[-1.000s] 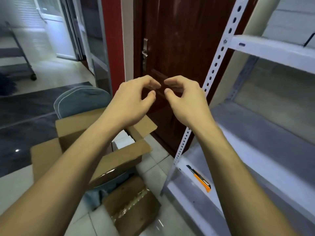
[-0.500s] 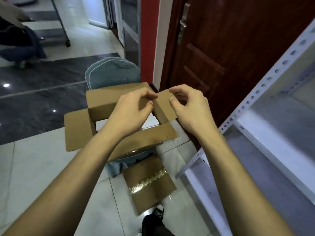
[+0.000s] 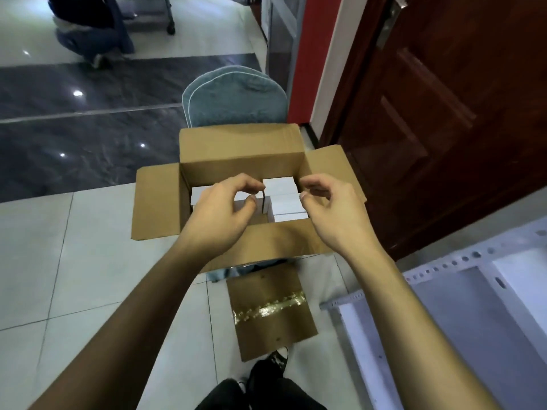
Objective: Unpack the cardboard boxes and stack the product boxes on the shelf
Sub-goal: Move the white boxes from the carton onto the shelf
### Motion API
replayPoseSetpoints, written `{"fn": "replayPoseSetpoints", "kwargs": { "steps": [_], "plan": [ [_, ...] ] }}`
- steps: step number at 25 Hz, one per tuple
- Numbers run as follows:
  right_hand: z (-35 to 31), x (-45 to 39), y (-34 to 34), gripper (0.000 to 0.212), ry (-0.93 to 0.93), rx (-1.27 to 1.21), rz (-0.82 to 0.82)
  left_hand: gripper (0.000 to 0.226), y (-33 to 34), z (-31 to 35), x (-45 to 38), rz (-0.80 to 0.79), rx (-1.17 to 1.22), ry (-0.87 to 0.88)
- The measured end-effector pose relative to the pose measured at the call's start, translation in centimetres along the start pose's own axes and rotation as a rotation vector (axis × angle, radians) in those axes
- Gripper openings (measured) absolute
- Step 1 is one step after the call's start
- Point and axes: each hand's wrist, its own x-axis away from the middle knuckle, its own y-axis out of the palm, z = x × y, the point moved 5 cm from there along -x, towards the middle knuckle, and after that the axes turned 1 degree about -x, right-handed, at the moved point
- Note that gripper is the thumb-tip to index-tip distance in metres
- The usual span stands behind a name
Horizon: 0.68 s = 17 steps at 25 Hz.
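An open cardboard box (image 3: 239, 143) stands on a chair, all its flaps folded outward. Inside lie several white product boxes (image 3: 279, 184), packed closely. My left hand (image 3: 225, 208) hovers over the left half of the opening, fingers curled with the thumb near the index tip, and holds nothing. My right hand (image 3: 331, 211) hovers over the right edge of the opening in the same curled pose, also with nothing in it. The white metal shelf (image 3: 444, 291) is at the lower right; only its bottom board and perforated post show.
A second cardboard box (image 3: 272, 315), taped shut, lies on the tiled floor below the open one, by my shoe (image 3: 278, 359). The chair has a teal padded back (image 3: 233, 96). A dark wooden door (image 3: 444, 113) stands to the right. A person crouches at the far top left (image 3: 88, 31).
My view has tilted down from the door and shelf onto the open box. Both hands kept their curled pose and came down over the opening, where the white boxes now show.
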Motion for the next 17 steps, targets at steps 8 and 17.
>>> {"fn": "replayPoseSetpoints", "kwargs": {
  "steps": [8,17],
  "plan": [
    [5.4,-3.2,5.0,0.023,0.069,0.007,-0.158,0.022,2.7,-5.6,-0.7,0.017,-0.032,-0.142],
    [8.9,-7.1,12.3,0.023,0.174,0.035,-0.264,0.023,4.7,-13.8,-3.7,-0.061,-0.015,-0.282]
  ]
}}
